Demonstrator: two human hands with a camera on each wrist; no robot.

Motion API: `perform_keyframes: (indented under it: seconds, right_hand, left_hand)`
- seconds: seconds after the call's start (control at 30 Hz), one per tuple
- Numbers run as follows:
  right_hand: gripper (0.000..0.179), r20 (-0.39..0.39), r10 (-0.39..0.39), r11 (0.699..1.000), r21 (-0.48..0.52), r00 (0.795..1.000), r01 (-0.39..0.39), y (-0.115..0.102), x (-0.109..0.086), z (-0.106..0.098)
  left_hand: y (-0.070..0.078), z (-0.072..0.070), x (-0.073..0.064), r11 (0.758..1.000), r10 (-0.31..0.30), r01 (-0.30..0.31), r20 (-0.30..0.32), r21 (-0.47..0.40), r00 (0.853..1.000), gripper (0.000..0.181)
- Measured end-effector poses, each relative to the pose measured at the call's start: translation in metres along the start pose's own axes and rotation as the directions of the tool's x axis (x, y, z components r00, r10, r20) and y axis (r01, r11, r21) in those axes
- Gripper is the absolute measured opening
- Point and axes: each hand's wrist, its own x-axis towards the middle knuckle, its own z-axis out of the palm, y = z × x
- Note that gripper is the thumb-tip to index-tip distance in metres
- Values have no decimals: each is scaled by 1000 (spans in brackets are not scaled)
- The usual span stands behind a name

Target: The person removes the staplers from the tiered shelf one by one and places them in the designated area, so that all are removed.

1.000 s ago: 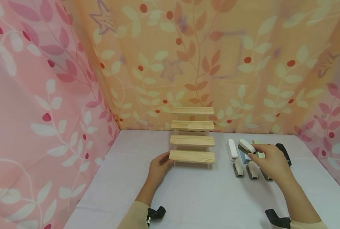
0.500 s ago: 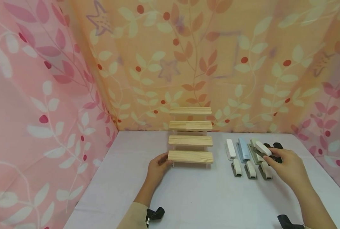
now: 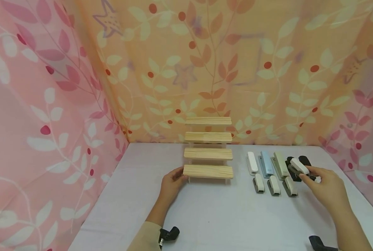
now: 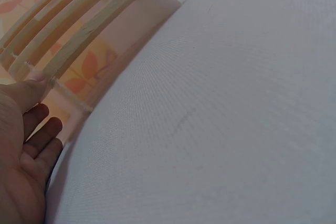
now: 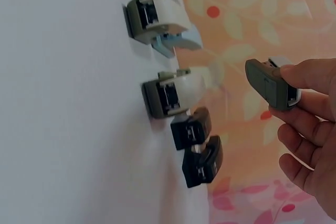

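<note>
A small white stapler with a grey base is pinched between the thumb and fingers of my right hand, raised over the black staplers. In the right wrist view its grey underside shows. My left hand holds the left end of the lowest step of a four-tier wooden display rack; in the left wrist view the thumb lies against the step's end, with the other fingers bent below it.
Right of the rack stand a long white stapler, a blue one and a green one. Three small white-and-grey staplers line up in front. Floral curtains border the white table.
My right hand has carried the small white stapler rightward, from above the blue stapler to above the black ones. My left hand has stayed at the rack.
</note>
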Motion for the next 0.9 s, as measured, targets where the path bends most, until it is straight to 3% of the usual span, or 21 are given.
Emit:
perform_keyframes:
  seconds: [0.23, 0.6, 0.9]
  right_hand:
    - [53, -53, 23, 1000, 11, 998, -23, 22, -2, -2]
    - [62, 39, 143, 990, -6, 989, -143, 38, -3, -9]
    - [61, 77, 145, 989, -29, 986, -144, 43, -8, -15]
  left_hand:
    - [0, -2, 0, 999, 34, -34, 10, -39, 999, 49]
    - [0, -4, 0, 999, -1, 1, 5, -54, 1000, 49]
    - [-2, -4, -1, 999, 18, -17, 25, -46, 1000, 49]
